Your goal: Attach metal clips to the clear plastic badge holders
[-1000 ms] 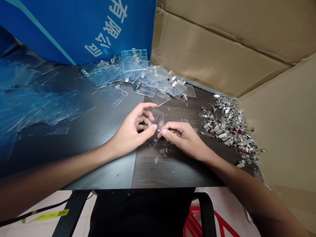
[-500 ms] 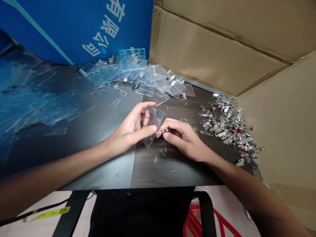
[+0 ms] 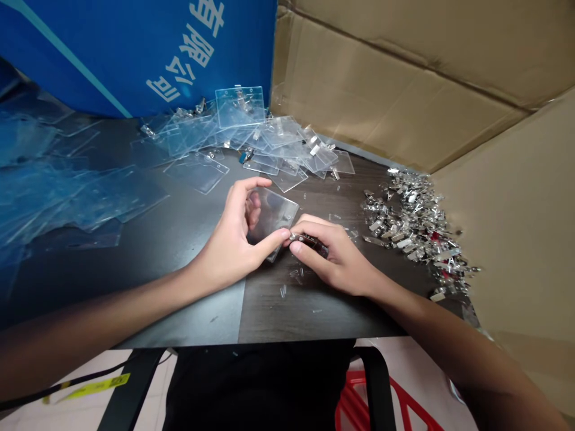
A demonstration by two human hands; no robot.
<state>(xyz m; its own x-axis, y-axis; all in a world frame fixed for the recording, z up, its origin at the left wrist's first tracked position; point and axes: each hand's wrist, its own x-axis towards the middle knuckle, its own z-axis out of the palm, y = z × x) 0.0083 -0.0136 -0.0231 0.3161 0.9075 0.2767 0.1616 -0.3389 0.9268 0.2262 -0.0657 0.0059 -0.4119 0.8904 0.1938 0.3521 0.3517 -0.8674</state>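
Observation:
My left hand (image 3: 233,236) pinches a clear plastic badge holder (image 3: 273,216) by its lower edge, with the thumb in front and the fingers seen through the film. My right hand (image 3: 336,257) grips a small metal badge clip (image 3: 297,237) between thumb and fingers, with a dark strap (image 3: 314,244) running back into the hand. The clip's tip sits at the holder's right edge, close to my left thumb. Whether it touches the holder is hard to tell. Part of the holder is hidden behind my left thumb.
A heap of clear holders (image 3: 256,134) lies at the back of the dark table (image 3: 188,317), and a heap of metal clips (image 3: 411,230) lies to the right. Small clear plastic bits (image 3: 290,281) are scattered near my hands. Cardboard flaps (image 3: 395,90) stand behind and right.
The holder has turned and now lies flatter and wider in my left hand. My left fingers have spread around it, and the clip in my right hand now shows its dark strap.

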